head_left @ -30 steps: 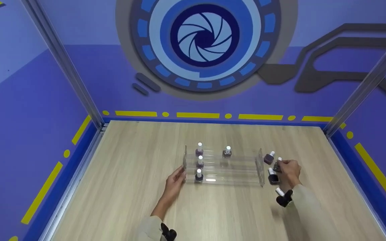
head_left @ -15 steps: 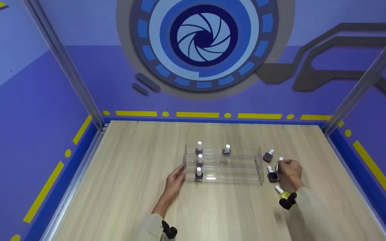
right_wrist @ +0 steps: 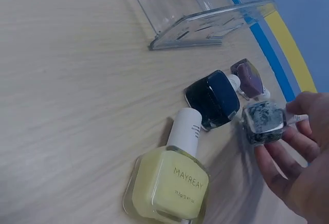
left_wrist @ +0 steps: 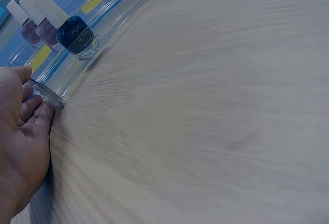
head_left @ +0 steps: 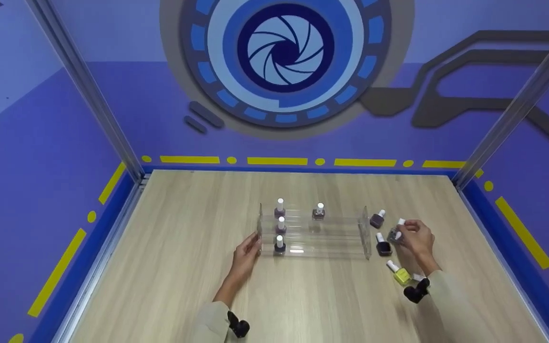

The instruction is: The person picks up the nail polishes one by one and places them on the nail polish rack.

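Observation:
A clear tiered rack stands mid-table. My left hand holds its left end panel, the thumb on one side and fingers on the other in the left wrist view. My right hand pinches the white cap of a nail polish bottle with dark speckles, to the right of the rack. The bottle is tilted; whether it touches the table is unclear. Near it lie a purple nail polish, a dark nail polish and a yellow nail polish.
Three nail polishes stand in the rack's left column: a dark one in front, purple ones behind. A glittery bottle stands on the back tier. Another white cap shows beside the yellow bottle, partly hidden by the wrist camera.
My right hand has shifted slightly right with the speckled bottle, which now shows its face. More of the yellow bottle has come into view. The left hand stays on the rack.

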The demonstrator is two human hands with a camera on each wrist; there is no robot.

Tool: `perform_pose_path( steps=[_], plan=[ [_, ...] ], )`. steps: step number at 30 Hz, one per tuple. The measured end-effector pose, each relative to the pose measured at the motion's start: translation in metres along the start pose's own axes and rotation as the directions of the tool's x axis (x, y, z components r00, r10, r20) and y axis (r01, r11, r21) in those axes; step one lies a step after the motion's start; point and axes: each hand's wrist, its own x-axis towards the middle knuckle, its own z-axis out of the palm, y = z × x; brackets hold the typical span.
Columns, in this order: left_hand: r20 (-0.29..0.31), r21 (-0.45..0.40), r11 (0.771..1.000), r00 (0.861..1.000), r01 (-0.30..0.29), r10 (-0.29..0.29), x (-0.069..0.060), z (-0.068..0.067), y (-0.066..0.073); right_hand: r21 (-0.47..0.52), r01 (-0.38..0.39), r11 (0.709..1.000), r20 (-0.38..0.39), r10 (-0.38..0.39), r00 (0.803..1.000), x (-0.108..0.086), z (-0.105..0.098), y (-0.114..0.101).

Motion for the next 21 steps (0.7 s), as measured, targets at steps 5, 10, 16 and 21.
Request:
perform_pose_path(
  steps=[5,10,16,21],
  plan=[
    [-0.010,0.017,1.000,1.000,-0.010,0.010,0.000,0.000,0.000,0.005,0.073,0.997,-0.050,-0.073,0.996,-0.004,-0.004,-0.008],
    [-0.020,0.015,1.000,1.000,-0.006,0.006,0.000,0.001,0.000,0.033,0.095,0.995,-0.007,-0.094,0.996,-0.006,-0.010,-0.020],
    [-0.014,0.001,1.000,1.000,-0.010,0.010,-0.001,0.002,0.001,0.121,0.113,0.986,0.034,-0.118,0.992,-0.012,-0.014,-0.035],
    [-0.006,-0.007,1.000,1.000,-0.018,0.018,-0.001,0.001,0.003,0.196,0.153,0.969,0.043,-0.164,0.985,-0.016,-0.010,-0.047]
  ],
)
